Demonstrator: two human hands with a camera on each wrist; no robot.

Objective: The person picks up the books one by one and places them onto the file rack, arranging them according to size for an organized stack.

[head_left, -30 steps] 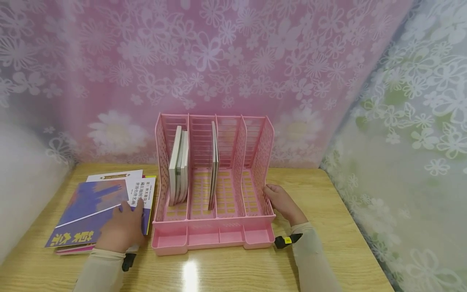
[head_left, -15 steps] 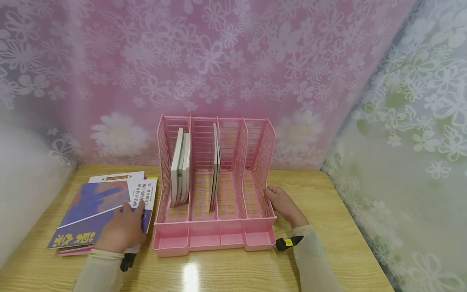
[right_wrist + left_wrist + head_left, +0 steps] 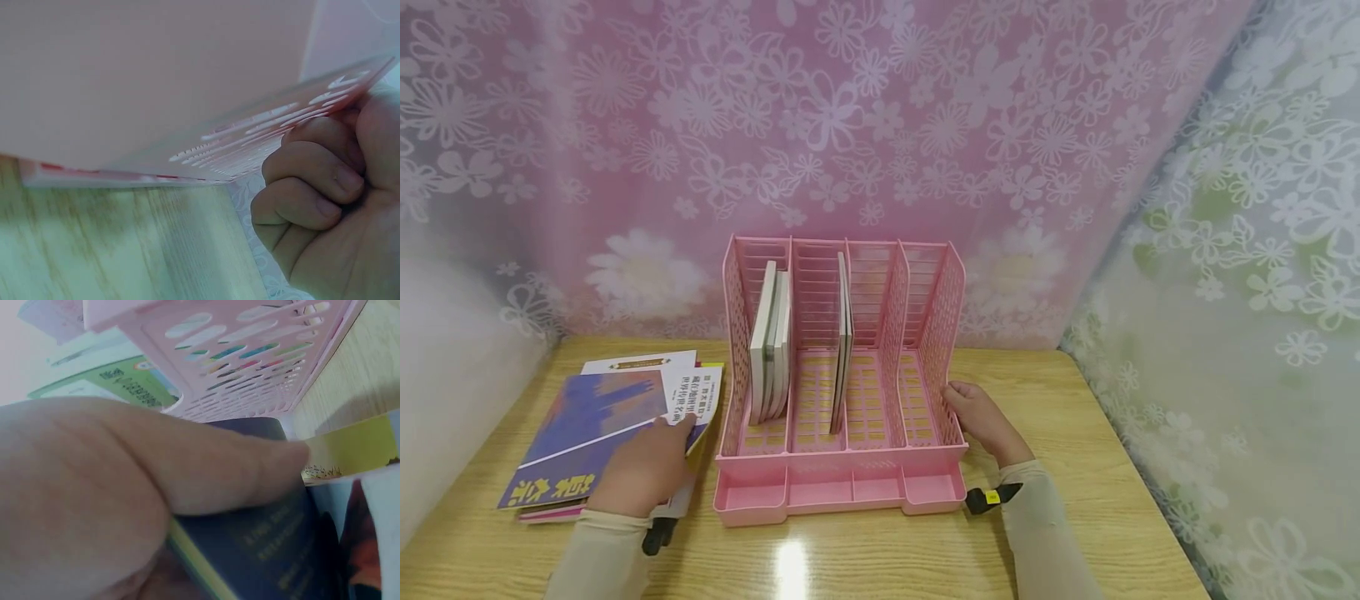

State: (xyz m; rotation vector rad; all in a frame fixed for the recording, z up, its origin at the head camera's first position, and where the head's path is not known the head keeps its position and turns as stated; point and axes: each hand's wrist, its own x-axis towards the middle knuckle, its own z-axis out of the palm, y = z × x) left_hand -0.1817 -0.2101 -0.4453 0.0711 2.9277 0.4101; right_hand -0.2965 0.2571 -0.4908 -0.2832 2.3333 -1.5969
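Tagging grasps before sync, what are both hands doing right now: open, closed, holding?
Left hand: closed, pinching a dark blue book.
Right hand: closed, gripping the pink rack by its side wall.

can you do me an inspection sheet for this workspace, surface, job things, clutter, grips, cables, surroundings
surface: wood-grain table, rack and book pile standing on it
job's things: pink rack with thin books upright in the leftmost slot and two or so more near the middle; book pile flat to its left
clutter: nothing seen
grips: left grip pinches a dark book at the pile; right grip holds the rack's right side wall
cables: nothing seen
surroundings: pink flowered backdrop behind, pale flowered one on the right
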